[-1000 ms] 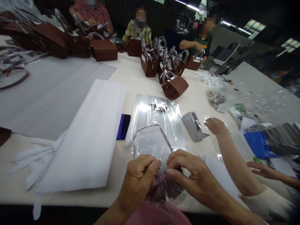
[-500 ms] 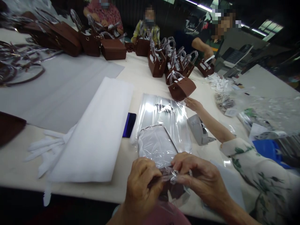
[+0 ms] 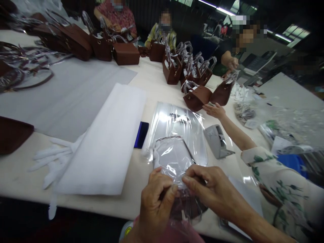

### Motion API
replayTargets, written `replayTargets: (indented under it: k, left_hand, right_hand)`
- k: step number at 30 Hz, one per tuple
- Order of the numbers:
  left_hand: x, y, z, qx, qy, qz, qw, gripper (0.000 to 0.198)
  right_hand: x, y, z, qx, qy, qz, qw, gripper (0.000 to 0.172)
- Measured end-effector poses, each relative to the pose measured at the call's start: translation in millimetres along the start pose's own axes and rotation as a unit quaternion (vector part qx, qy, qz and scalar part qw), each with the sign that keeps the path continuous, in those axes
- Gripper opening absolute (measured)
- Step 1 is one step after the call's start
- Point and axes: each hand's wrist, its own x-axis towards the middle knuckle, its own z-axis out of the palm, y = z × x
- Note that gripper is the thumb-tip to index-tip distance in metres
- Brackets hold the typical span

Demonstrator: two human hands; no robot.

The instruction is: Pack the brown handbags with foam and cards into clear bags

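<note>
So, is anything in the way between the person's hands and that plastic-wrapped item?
Nothing visible: the left hand and right hand both touch its clear plastic wrapping. The grey tape dispenser stands off to the right; a co-worker's hand is farther away, near a brown handbag.

The left hand (image 3: pixel 157 199) and right hand (image 3: pixel 210 185) flank the near end of a wrapped bag (image 3: pixel 170 155) at the table (image 3: pixel 150 81); behind it lie plastic sleeves (image 3: pixel 177 125); right of these stands a tape dispenser (image 3: pixel 215 140); left, a flat object (image 3: pixel 141 135), then a foam sheet (image 3: pixel 106 141) (strips (image 3: pixel 54 155) stick out past its left edge); handbags (image 3: pixel 172 72) stand farther back.
</note>
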Motion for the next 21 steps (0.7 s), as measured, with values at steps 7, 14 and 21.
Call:
replayTargets:
  k: [7,14,21]
  left_hand:
    - [5,-1,-3.5,0.072,0.030,-0.085,0.993,0.011]
    - [16,-2,-17.9,0.085,-0.038,-0.201,0.975,0.020]
    - [9,-11,-15.8,0.135,-0.018,-0.095,0.986,0.015]
  right_hand:
    - [18,4,11,-0.139,0.051,-0.029,0.989,0.015]
    - [24,0,12,-0.231,0.031,-0.019,0.972,0.016]
    - [41,3,5,-0.229,0.033,0.051,0.972,0.019]
